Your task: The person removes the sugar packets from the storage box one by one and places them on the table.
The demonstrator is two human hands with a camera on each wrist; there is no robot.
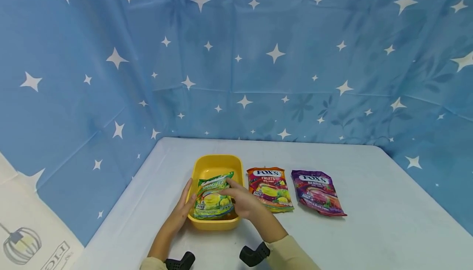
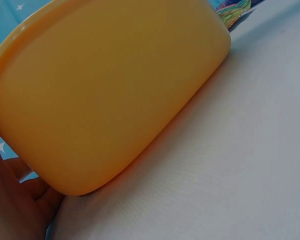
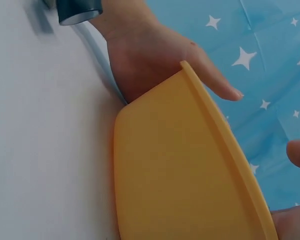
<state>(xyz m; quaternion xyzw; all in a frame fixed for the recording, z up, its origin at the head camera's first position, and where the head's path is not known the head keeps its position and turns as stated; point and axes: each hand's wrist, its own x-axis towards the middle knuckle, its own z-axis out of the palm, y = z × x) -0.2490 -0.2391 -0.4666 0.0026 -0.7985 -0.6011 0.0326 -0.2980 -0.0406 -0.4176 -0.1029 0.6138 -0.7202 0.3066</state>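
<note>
A yellow plastic basin (image 1: 207, 225) stands on the white table, its outer wall (image 2: 115, 95) filling much of the left wrist view. My left hand (image 1: 179, 212) rests against its left side, palm along the wall and thumb (image 3: 217, 80) stretched above the rim. Inside the basin lies a green Spring Tea candy bag (image 1: 212, 198), slightly tilted. My right hand (image 1: 244, 202) reaches over the right rim, thumb and forefinger spread above the bag's upper right part. The right wrist view shows a gap between those digits. The other right fingers are mostly hidden.
Right of the basin lies a red and yellow Fox's Fruits candy bag (image 1: 269, 190). Farther right is a purple Fox's Berries bag (image 1: 318, 193). A blue curtain with white stars (image 1: 236, 56) hangs behind the white table (image 1: 369, 220). Cream printed fabric (image 1: 33, 229) shows at lower left.
</note>
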